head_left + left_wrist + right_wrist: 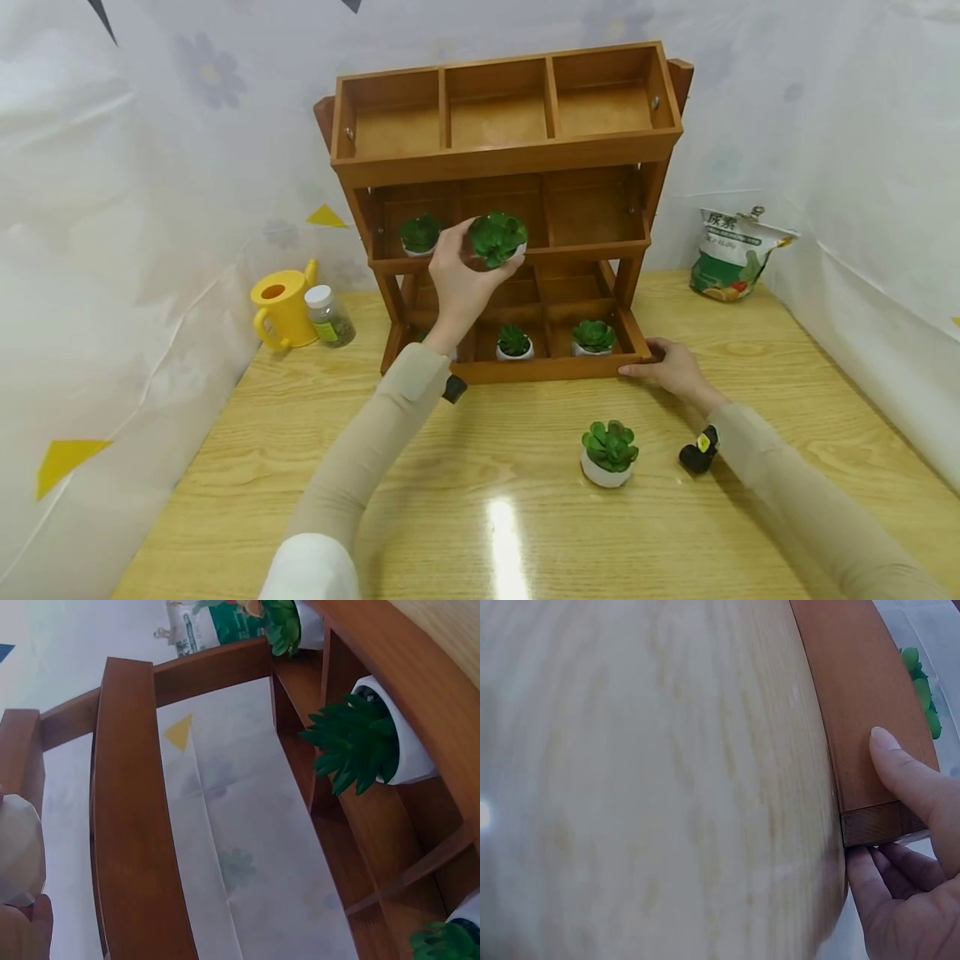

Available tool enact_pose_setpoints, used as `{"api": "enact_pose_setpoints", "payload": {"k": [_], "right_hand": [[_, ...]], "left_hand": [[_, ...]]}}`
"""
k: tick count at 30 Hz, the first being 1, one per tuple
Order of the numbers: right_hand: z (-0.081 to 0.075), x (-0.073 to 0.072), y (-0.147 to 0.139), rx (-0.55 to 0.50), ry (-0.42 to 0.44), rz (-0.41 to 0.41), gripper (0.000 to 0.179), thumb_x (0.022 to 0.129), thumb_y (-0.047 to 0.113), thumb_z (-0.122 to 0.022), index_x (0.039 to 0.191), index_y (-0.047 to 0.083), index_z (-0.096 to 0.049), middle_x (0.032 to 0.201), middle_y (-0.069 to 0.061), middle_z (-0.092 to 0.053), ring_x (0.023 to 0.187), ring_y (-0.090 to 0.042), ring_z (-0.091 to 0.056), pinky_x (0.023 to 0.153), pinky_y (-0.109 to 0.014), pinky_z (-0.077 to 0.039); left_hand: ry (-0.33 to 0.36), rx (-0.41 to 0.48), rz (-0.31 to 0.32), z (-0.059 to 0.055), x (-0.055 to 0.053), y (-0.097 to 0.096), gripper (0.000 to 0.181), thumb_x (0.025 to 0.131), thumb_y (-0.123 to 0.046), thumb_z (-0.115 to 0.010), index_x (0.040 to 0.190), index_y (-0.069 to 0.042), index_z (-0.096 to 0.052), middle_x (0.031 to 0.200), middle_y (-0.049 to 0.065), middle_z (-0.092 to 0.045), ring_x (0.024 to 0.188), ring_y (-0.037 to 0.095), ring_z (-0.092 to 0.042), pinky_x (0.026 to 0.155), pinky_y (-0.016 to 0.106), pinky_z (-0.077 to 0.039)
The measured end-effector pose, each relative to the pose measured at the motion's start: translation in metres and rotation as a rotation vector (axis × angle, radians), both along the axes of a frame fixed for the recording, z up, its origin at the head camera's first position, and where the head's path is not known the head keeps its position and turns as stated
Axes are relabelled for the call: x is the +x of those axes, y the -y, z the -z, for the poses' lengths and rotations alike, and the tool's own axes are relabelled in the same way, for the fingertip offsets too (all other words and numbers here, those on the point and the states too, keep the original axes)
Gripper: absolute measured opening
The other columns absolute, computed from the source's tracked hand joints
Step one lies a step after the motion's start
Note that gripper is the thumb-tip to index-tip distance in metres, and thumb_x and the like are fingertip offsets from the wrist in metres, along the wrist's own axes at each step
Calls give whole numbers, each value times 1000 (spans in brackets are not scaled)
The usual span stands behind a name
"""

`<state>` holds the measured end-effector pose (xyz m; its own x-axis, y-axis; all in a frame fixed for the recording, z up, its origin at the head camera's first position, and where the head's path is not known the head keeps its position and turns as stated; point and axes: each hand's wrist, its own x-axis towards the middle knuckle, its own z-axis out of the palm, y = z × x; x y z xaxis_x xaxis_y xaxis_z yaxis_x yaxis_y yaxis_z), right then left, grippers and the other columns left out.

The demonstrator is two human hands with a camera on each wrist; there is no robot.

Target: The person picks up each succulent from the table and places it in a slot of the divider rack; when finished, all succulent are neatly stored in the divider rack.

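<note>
My left hand (461, 287) holds a potted succulent (497, 239) up before the middle tier of a wooden plant stand (510, 173), thumb and fingers around its white pot (19, 851). My right hand (672, 371) grips the front right corner of the bottom tier, with the thumb (900, 761) against the front board (862, 712) and the fingers around its end. Another succulent (420, 234) stands in the middle tier's left compartment. On the bottom tier are a spiky succulent (514, 341) at centre, a rosette succulent (594, 337) at right, and one mostly hidden behind my left wrist.
One more potted succulent (607, 453) stands on the wooden table (450, 517), in front of the stand. A yellow watering can (288, 312) and a white-capped jar (330, 318) are at the left. A clipped green-and-white bag (735, 258) sits at the back right. The top tier (498, 108) has three compartments.
</note>
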<state>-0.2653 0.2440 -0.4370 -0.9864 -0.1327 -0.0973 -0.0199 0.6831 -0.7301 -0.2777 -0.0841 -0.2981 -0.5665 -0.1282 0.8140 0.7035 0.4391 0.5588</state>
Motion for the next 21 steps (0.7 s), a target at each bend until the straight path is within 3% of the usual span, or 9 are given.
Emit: {"api": "enact_pose_setpoints", "payload": {"k": [7, 13, 21], "right_hand": [[-2, 1, 0, -5, 5, -2, 94, 81, 49, -73, 143, -10, -33, 142, -33, -39, 129, -49, -38, 105, -59, -34], [-1, 1, -1, -9, 5, -3, 94, 81, 49, -73, 143, -11, -34, 141, -33, -40, 128, -48, -39, 104, -58, -35], [0, 1, -1, -12, -1, -1, 94, 81, 48, -73, 143, -10, -34, 141, -33, -40, 127, -48, -40, 104, -58, -36]], "left_hand": [[31, -10, -57, 1, -16, -3, 59, 71, -27, -86, 120, -5, -61, 113, 11, -60, 103, 22, -56, 89, 31, -48], [64, -15, -81, 7, -25, -6, 60, 71, -26, -86, 121, -4, -59, 114, 12, -58, 105, 24, -55, 89, 27, -49], [92, -31, -104, 7, -34, -9, 62, 71, -21, -86, 123, -4, -58, 118, 14, -57, 111, 26, -54, 100, 34, -44]]}}
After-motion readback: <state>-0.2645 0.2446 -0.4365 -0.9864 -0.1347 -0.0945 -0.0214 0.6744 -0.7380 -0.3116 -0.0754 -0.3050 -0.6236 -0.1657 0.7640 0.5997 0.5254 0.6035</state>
